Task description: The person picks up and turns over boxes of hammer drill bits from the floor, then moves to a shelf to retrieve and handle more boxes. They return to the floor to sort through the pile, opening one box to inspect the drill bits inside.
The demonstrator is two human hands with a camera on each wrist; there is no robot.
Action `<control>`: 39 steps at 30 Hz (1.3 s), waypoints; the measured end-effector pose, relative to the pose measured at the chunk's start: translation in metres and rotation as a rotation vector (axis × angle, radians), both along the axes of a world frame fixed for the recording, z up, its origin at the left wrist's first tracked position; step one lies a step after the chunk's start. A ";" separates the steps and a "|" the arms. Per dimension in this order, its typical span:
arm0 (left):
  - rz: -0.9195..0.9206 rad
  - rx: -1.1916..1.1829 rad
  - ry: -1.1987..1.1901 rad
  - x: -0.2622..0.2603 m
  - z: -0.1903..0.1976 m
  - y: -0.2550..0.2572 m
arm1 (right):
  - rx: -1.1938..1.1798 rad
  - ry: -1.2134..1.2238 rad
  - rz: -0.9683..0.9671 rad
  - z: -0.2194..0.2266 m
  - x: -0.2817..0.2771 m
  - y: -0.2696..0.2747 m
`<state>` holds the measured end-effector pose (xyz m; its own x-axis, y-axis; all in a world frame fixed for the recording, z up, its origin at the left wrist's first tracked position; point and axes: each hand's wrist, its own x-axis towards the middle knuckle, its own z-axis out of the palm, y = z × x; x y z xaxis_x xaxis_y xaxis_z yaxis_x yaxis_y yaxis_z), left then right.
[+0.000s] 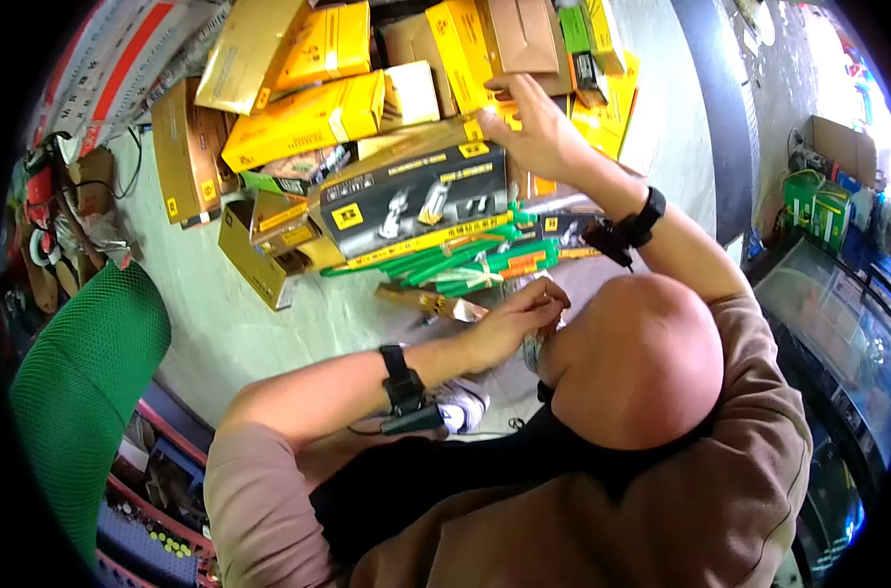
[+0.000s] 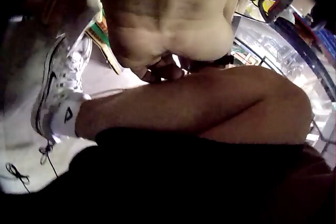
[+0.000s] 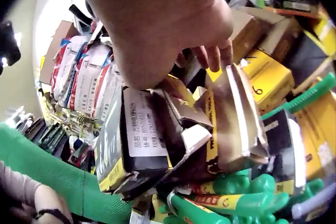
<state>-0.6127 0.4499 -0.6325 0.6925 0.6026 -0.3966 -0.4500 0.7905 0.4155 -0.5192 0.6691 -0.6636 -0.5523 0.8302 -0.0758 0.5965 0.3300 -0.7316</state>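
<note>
In the head view, a black and yellow box (image 1: pixel 421 201) with pictures of metal parts lies in front of the pile. Over its far right corner reaches my right hand (image 1: pixel 538 132), fingers spread and loosely bent, close to a brown box (image 1: pixel 526 44). The right wrist view has this hand (image 3: pixel 181 35) above open carton flaps (image 3: pixel 184 111); contact is unclear. My left hand (image 1: pixel 514 323) is beside a bare knee (image 1: pixel 641 363), its fingers bent inward near something clear and crinkled. In the left wrist view the left hand (image 2: pixel 173 29) hides most of its fingers, so any grip is unclear.
Green-handled items (image 1: pixel 465 265) in a bundle lie before the black box. Yellow boxes (image 1: pixel 313 118) are heaped behind. A green mesh roll (image 1: pixel 93 363) stands at left, a glass case (image 1: pixel 827 314) at right. A white shoe (image 2: pixel 68 77) rests on the floor.
</note>
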 end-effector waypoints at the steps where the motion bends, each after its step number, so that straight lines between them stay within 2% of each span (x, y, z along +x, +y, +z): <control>1: -0.064 0.044 0.045 0.003 -0.010 -0.006 | -0.095 0.037 -0.006 0.001 0.004 0.000; 4: -0.126 -0.088 0.135 0.008 -0.011 -0.029 | -0.073 0.125 -0.032 0.002 0.009 -0.001; 6: 0.086 -0.338 -0.156 0.010 -0.003 -0.035 | -0.052 0.163 0.010 -0.004 0.012 -0.003; 7: 0.082 -0.350 -0.156 0.006 -0.002 -0.034 | -0.027 0.203 0.051 -0.009 0.015 -0.005; 9: 0.118 -0.348 -0.280 -0.011 -0.001 -0.025 | 0.019 0.122 0.098 -0.023 0.022 -0.007; 10: 0.060 -0.268 -0.371 -0.025 -0.001 -0.016 | -0.004 0.128 0.118 -0.029 0.025 -0.009; 11: -0.099 -0.074 -0.144 -0.035 -0.003 -0.010 | -0.030 0.132 0.135 -0.035 0.028 -0.012; 13: -0.425 0.585 0.387 -0.054 -0.021 -0.014 | -0.006 0.118 0.096 -0.043 0.031 -0.016; 15: -0.682 1.073 0.857 -0.070 -0.058 -0.059 | 0.011 0.096 0.078 -0.051 0.034 -0.017; 16: -0.824 1.126 0.898 -0.078 -0.077 -0.079 | 0.019 0.091 0.081 -0.054 0.035 -0.018; 17: -0.907 1.195 0.962 -0.083 -0.078 -0.084 | 0.017 0.087 0.083 -0.056 0.035 -0.017; 20: -0.926 1.178 1.034 -0.076 -0.082 -0.097 | 0.088 0.091 0.118 -0.062 0.033 -0.014; 22: -0.934 1.462 1.283 -0.073 -0.078 -0.097 | 0.127 0.130 0.148 -0.064 0.034 -0.013; 23: -0.937 1.459 1.281 -0.074 -0.082 -0.100 | 0.124 0.131 0.147 -0.064 0.034 -0.015; 25: -1.118 1.347 1.345 -0.075 -0.103 -0.113 | 0.103 0.098 0.118 -0.063 0.033 -0.015; 26: -0.933 1.491 1.418 -0.081 -0.117 -0.124 | 0.118 0.074 0.122 -0.063 0.032 -0.014; 27: -0.931 1.490 1.425 -0.085 -0.117 -0.118 | 0.122 0.077 0.126 -0.063 0.032 -0.014; 30: -0.812 1.062 1.135 -0.097 -0.118 -0.100 | 0.091 0.052 0.095 -0.062 0.033 -0.017; 31: -0.817 1.063 1.129 -0.101 -0.120 -0.098 | 0.088 0.050 0.089 -0.063 0.032 -0.017; 33: -0.739 0.977 0.941 -0.111 -0.126 -0.098 | 0.076 0.079 0.076 -0.063 0.034 -0.018; 34: -0.655 0.944 0.905 -0.114 -0.129 -0.101 | 0.045 0.051 0.069 -0.062 0.037 -0.021; 35: -0.656 0.947 0.900 -0.119 -0.133 -0.103 | 0.045 0.047 0.066 -0.060 0.039 -0.022; 37: -0.506 0.865 0.742 -0.125 -0.132 -0.098 | -0.033 0.071 0.082 -0.058 0.044 -0.023; 39: -0.548 0.840 0.713 -0.130 -0.122 -0.095 | -0.077 0.104 0.082 -0.056 0.052 -0.024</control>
<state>-0.7431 0.3550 -0.7541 0.7214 0.5513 -0.4190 0.3932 0.1720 0.9032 -0.4677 0.6455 -0.7197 -0.6262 0.7759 -0.0765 0.4896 0.3151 -0.8130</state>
